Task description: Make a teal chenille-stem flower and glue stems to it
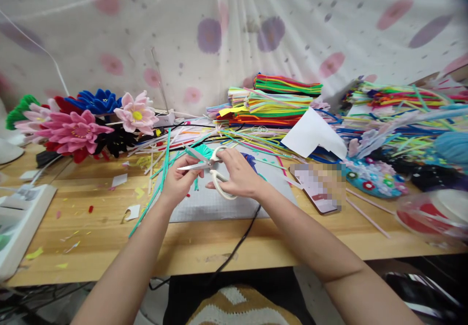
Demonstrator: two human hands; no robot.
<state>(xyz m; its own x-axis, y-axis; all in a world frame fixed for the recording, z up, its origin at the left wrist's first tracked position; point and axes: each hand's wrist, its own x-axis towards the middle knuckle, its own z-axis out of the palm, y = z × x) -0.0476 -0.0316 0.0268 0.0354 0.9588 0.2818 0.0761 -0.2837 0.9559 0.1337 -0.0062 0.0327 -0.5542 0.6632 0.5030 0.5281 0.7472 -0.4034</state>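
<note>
My right hand [239,172] grips scissors [220,181] with white handles, fingers through the loops. Their blades stand apart and point left, toward my left hand. My left hand [178,181] is closed in a pinch at the blades, on a teal pipe cleaner piece [203,152]; its fluffy part shows behind the scissors and thin teal ends hang below my fingers. Under both hands lies a grey cutting mat [226,212]. Long teal pipe cleaners [165,164] lie beside my left wrist. A dark blue fuzzy piece [250,160] shows partly behind my right hand.
Pipe cleaner flowers [75,132] stand at the left, above a white tray [31,227]. Bundles of coloured pipe cleaners [278,101] are stacked at the back. On the right are white paper [310,132], a phone [316,188] and a plastic tub [435,215]. A black cable [239,242] crosses the front edge.
</note>
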